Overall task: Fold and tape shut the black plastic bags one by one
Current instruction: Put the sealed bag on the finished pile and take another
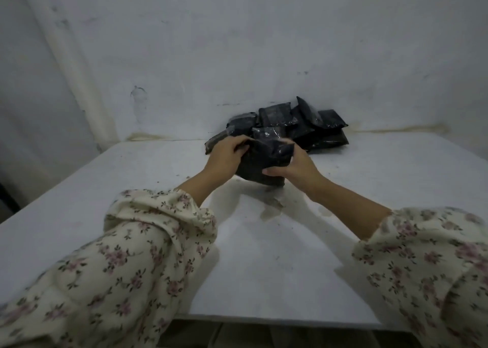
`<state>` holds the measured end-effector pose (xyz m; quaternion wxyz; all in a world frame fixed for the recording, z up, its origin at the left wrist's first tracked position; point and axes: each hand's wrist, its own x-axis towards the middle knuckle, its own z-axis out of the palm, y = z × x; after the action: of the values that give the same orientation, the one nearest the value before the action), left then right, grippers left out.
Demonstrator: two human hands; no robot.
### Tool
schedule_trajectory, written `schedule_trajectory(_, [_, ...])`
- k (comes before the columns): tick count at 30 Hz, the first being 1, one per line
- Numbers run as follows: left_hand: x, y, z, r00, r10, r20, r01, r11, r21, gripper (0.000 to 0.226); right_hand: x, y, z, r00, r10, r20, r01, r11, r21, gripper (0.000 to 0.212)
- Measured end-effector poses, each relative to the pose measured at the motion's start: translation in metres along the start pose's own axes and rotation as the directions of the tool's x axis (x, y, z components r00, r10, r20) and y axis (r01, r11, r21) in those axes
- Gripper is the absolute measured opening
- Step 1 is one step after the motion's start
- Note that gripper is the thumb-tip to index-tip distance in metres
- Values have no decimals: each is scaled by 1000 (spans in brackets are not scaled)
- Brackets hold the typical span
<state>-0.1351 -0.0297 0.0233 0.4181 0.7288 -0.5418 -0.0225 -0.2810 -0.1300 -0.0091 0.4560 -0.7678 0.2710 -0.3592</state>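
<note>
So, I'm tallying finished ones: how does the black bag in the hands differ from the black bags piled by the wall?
The held bag is alone mid-table, gripped by the left hand and right hand; the piled bags lie untouched against the wall. The held bag looks crumpled at its top; the piled bags look like flat, glossy packets. Both are black plastic.

A stuffed black plastic bag [264,165] sits on the flat white table [383,189], held between the left hand [224,154] and the right hand [294,164]. Behind it, a pile of taped black plastic packets [285,121] lies against the rough white wall [264,43].
</note>
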Motion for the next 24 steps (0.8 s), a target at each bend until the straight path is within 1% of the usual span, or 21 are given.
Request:
schedule_trajectory(1, [0, 4, 4, 998, -32, -52, 33, 999, 12, 26, -7, -2, -5, 997, -70, -13, 68, 991, -117, 70])
schedule_trajectory(2, [1, 5, 9, 986, -140, -92, 141, 990, 3, 24, -14, -3, -7, 985, -170, -38, 154, 952, -264, 62])
schedule_trajectory(3, [-1, 8, 11, 952, -299, -64, 294, 953, -74, 26, -20, -3, -8, 957, -283, -64, 233, 882, -409, 58])
schedule_trajectory(4, [-3, 11, 13, 888, -452, 85, 459, 860, -225, 33, -25, -1, -9, 922, -380, -78, 283, 796, -535, 55])
schedule_trajectory(5, [-5, 16, 14, 798, -518, 307, 602, 693, -396, 40, -29, 3, -10, 889, -452, -79, 305, 711, -633, 56])
schedule_trajectory(6, [-7, 19, 15, 718, -486, 499, 696, 500, -515, 47, -32, 6, -10, 859, -506, -70, 318, 637, -702, 58])
schedule_trajectory(7, [-10, 21, 17, 684, -423, 594, 729, 375, -572, 52, -36, 9, -9, 835, -548, -52, 329, 572, -751, 62])
schedule_trajectory(8, [-13, 23, 20, 681, -391, 619, 732, 336, -593, 56, -40, 11, -8, 809, -587, -27, 345, 513, -786, 67])
schedule_trajectory(9, [-15, 23, 24, 695, -383, 608, 718, 333, -611, 55, -42, 14, -7, 786, -618, 6, 371, 464, -805, 70])
schedule_trajectory(10, [-16, 22, 28, 718, -391, 576, 695, 373, -614, 50, -45, 16, -6, 785, -616, 58, 407, 444, -798, 72])
schedule_trajectory(11, [-18, 19, 32, 740, -397, 543, 672, 412, -615, 45, -47, 17, -4, 805, -581, 119, 445, 460, -768, 72])
schedule_trajectory(12, [-20, 15, 35, 750, -420, 511, 660, 433, -613, 47, -50, 17, -5, 840, -509, 188, 473, 518, -712, 71])
schedule_trajectory(14, [-21, 4, 37, 750, -463, 472, 656, 427, -622, 56, -57, 19, -8, 911, -283, 299, 408, 722, -558, 63])
schedule_trajectory(15, [-22, -2, 36, 749, -466, 470, 655, 414, -632, 52, -61, 19, -10, 938, -242, 246, 336, 808, -483, 56])
schedule_trajectory(17, [-27, -7, 33, 741, -439, 508, 666, 378, -644, 35, -58, 23, -18, 980, -186, -77, 149, 926, -346, 43])
schedule_trajectory(18, [-30, -8, 32, 734, -413, 539, 675, 356, -646, 29, -55, 26, -24, 972, -82, -221, 15, 958, -287, 44])
schedule_trajectory(19, [-33, -9, 31, 727, -390, 565, 683, 333, -650, 25, -52, 28, -30, 960, 84, -266, -140, 970, -198, 50])
schedule_trajectory(20, [-36, -9, 30, 723, -370, 583, 688, 316, -653, 23, -49, 29, -36, 940, 268, -213, -286, 957, -58, 60])
schedule_trajectory(21, [-39, -10, 30, 718, -353, 600, 694, 300, -654, 22, -47, 31, -41, 905, 415, -98, -404, 908, 112, 69])
schedule_trajectory(22, [-42, -10, 30, 716, -334, 613, 697, 285, -658, 21, -46, 32, -46, 863, 504, 25, -490, 826, 279, 73])
schedule_trajectory(24, [-44, -12, 30, 718, -318, 619, 694, 270, -667, 22, -48, 30, -54, 806, 557, 202, -579, 670, 464, 58])
